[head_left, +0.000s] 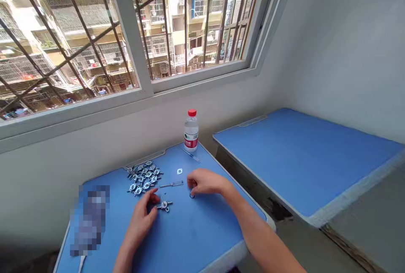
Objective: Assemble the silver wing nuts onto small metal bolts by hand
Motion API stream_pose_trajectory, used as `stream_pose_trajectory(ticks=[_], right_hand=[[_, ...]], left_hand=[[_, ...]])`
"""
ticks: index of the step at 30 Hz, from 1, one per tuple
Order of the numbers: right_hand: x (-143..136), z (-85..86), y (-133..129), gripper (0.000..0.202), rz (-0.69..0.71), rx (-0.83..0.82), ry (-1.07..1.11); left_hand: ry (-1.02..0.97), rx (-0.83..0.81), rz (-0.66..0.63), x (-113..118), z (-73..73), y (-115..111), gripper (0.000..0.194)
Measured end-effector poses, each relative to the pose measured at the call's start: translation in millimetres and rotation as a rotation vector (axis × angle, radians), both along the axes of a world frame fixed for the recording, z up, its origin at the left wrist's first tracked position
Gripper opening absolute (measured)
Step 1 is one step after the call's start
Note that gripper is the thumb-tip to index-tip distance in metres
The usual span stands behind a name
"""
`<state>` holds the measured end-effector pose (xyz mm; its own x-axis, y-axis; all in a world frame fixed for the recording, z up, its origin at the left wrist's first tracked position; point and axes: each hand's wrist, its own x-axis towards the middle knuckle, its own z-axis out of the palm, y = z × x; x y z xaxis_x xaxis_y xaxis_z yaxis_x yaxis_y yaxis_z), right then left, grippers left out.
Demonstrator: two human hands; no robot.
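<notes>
Lower centre: left hand (142,218) pinching metal fitting (164,205), steadying it flat; right hand (204,181) curled over small ring (192,195), grip unclear; pile of fittings (143,177) within reach.

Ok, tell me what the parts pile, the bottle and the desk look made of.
Parts pile: likely metal, silver-grey with bright glints; too small to tell the alloy.
Bottle: clear plastic by its see-through body, with a red cap, probably plastic too.
Desk: smooth matte blue top, perhaps laminate or plastic, with a pale grey edge.

left hand (142,216): fingers curled, palm down | right hand (204,181): fingertips pinched low (forearm stretched forward)
</notes>
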<state>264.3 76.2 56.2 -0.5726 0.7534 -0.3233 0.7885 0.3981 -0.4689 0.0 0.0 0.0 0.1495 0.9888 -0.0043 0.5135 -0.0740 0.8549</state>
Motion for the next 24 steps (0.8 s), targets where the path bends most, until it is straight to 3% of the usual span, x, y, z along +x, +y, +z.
stream_pose_trajectory(ticks=[9, 16, 20, 24], right_hand=[[-7, -11.0, -8, 0.01, 0.012, -0.044, 0.049], [-23, -16.1, -13, 0.004, -0.074, -0.043, 0.339], [-43, -27.7, -19, 0.007, -0.142, 0.032, 0.484], [-60, -41.2, -21, 0.012, -0.166, 0.157, 0.542]], left_hand=[[-0.007, 0.01, 0.05, 6, 11.5, -4, 0.049], [-0.02, 0.112, 0.199, 3, 14.0, -1, 0.039], [-0.003, 0.158, 0.168, 4, 16.5, -3, 0.03], [0.014, 0.103, 0.075, 7, 14.1, -6, 0.029]])
